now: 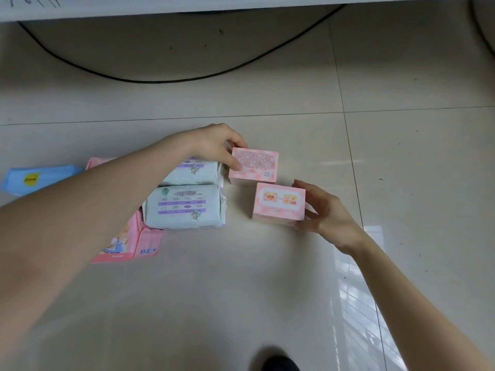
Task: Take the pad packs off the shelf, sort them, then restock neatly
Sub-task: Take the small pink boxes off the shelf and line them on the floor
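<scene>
Pad packs lie on the tiled floor. My left hand grips the left end of a pink box with printed text. My right hand grips the right end of a second pink box with cartoon pictures, just in front of the first. Two pale green packs sit side by side to the left, one in front and one behind, partly under my left forearm. Further left are pink flat packs and a blue pack.
The white bottom edge of a shelf unit runs along the top. A black cable curves over the floor beneath it. A dark shoe tip shows at the bottom edge. Bare tiles lie to the right and in front.
</scene>
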{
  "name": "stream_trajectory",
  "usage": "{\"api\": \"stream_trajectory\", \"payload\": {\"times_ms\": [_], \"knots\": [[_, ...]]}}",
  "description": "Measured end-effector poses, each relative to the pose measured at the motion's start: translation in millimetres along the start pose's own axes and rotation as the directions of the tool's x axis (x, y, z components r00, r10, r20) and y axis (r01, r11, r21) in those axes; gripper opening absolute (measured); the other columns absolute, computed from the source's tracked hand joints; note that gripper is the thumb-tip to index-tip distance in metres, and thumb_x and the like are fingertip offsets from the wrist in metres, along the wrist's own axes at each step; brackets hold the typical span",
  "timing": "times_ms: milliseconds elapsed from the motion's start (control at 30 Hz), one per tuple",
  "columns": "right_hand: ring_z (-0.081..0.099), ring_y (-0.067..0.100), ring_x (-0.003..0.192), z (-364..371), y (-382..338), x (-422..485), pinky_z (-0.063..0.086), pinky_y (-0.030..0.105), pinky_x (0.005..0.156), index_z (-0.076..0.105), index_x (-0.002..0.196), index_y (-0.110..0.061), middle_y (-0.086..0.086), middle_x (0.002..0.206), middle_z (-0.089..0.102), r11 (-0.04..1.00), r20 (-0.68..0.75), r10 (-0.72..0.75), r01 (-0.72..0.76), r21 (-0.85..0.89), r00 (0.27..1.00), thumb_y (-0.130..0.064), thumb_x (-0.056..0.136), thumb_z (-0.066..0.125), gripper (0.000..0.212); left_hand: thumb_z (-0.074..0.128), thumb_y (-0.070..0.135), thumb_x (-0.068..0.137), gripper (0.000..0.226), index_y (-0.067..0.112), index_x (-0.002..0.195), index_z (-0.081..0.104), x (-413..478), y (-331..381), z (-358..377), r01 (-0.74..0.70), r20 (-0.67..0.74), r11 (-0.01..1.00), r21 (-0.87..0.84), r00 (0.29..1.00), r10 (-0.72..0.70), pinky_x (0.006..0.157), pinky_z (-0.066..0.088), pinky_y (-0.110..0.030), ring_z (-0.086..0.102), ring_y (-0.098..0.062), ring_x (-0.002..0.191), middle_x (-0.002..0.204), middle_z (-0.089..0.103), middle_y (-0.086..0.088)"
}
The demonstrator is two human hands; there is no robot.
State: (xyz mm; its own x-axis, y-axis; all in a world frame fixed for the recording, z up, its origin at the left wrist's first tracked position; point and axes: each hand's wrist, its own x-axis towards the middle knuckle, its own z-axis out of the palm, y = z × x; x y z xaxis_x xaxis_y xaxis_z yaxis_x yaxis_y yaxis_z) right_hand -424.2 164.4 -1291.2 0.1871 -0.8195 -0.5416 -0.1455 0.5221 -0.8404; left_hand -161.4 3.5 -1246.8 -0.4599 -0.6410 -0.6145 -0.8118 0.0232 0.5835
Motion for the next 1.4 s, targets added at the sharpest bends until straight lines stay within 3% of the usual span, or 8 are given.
{"api": "stream_trajectory", "payload": {"times_ms": [167,300,533,867,1033,1133,1233,1400], "knots": [[0.043,0.003,0.134,13,-2,10,0.052,0.014,0.085,0.036,0.149,-0.018,-0.009,0.144,0.048,1.000,0.005,-0.015,0.015,0.024,1.000,0.025,0.074,0.062,0.091,0.079,0.020,0.079,0.034,0.024,0.112,0.071,6,-6,-6,0.003,0.053,1.000,-0.014,0.999,-0.002,0.099,0.048,-0.027,0.065,0.001,0.096,0.107,0.071,0.012],[0.045,0.001,0.133,25,-5,17,0.051,0.018,0.090,0.042,0.143,-0.025,-0.021,0.131,0.057,0.999,0.038,-0.046,0.045,0.027,0.998,0.026,0.073,0.061,0.089,0.080,0.019,0.078,0.034,0.022,0.111,0.070,8,-8,-9,0.003,0.095,1.000,0.007,0.995,-0.004,0.093,0.049,-0.020,0.067,0.000,0.094,0.106,0.073,0.007],[0.049,0.003,0.131,34,-10,23,0.051,0.023,0.092,0.046,0.143,-0.024,-0.011,0.133,0.062,0.996,0.110,-0.090,0.092,-0.013,0.990,0.024,0.071,0.059,0.088,0.080,0.014,0.078,0.038,0.014,0.114,0.068,8,-4,-13,0.039,0.146,0.999,0.028,0.988,-0.043,0.098,0.051,-0.032,0.069,-0.012,0.099,0.105,0.074,0.000],[0.053,-0.002,0.124,36,-11,20,0.053,0.024,0.091,0.050,0.137,-0.028,-0.011,0.126,0.066,0.998,0.068,-0.055,0.055,-0.007,0.996,0.024,0.071,0.061,0.085,0.078,0.016,0.080,0.036,0.017,0.115,0.067,5,-1,-11,0.052,0.141,0.996,0.073,0.988,-0.062,0.098,0.050,-0.035,0.068,-0.011,0.098,0.104,0.073,0.004],[0.046,0.007,0.133,39,-20,11,0.047,0.016,0.091,0.042,0.144,-0.021,-0.005,0.138,0.055,0.999,-0.010,0.003,-0.003,-0.054,1.000,0.016,0.074,0.069,0.084,0.077,0.026,0.080,0.035,0.024,0.114,0.068,-9,0,-3,0.040,-0.030,0.982,0.183,0.999,-0.035,0.084,0.045,-0.022,0.061,-0.014,0.108,0.110,0.069,0.005],[0.041,0.010,0.136,40,-32,-2,0.041,0.019,0.094,0.030,0.152,-0.021,-0.006,0.151,0.042,0.988,-0.066,0.024,-0.034,-0.154,0.998,0.005,0.073,0.078,0.096,0.072,0.031,0.085,0.052,0.018,0.132,0.056,-27,-1,5,0.037,-0.190,0.970,0.241,0.982,0.010,0.097,0.037,-0.027,0.049,-0.023,0.124,0.134,0.054,-0.006],[0.038,0.011,0.138,43,-51,-23,0.036,0.020,0.101,0.025,0.154,-0.024,-0.008,0.154,0.037,0.953,-0.103,-0.013,-0.019,-0.304,0.995,-0.005,0.074,0.081,0.100,0.070,0.031,0.087,0.057,0.012,0.137,0.051,-54,6,11,0.018,-0.288,0.966,0.257,0.956,0.059,0.106,0.036,-0.036,0.047,-0.030,0.126,0.139,0.049,-0.011],[0.026,0.018,0.146,50,-95,-74,0.028,0.033,0.116,0.017,0.156,-0.021,-0.003,0.160,0.026,0.760,-0.078,-0.122,0.043,-0.649,0.989,-0.017,0.080,0.073,0.094,0.064,0.034,0.090,0.064,0.010,0.145,0.040,-114,32,16,0.054,-0.357,0.915,0.400,0.929,0.101,0.116,0.021,-0.045,0.029,-0.030,0.142,0.153,0.036,-0.013]]}}
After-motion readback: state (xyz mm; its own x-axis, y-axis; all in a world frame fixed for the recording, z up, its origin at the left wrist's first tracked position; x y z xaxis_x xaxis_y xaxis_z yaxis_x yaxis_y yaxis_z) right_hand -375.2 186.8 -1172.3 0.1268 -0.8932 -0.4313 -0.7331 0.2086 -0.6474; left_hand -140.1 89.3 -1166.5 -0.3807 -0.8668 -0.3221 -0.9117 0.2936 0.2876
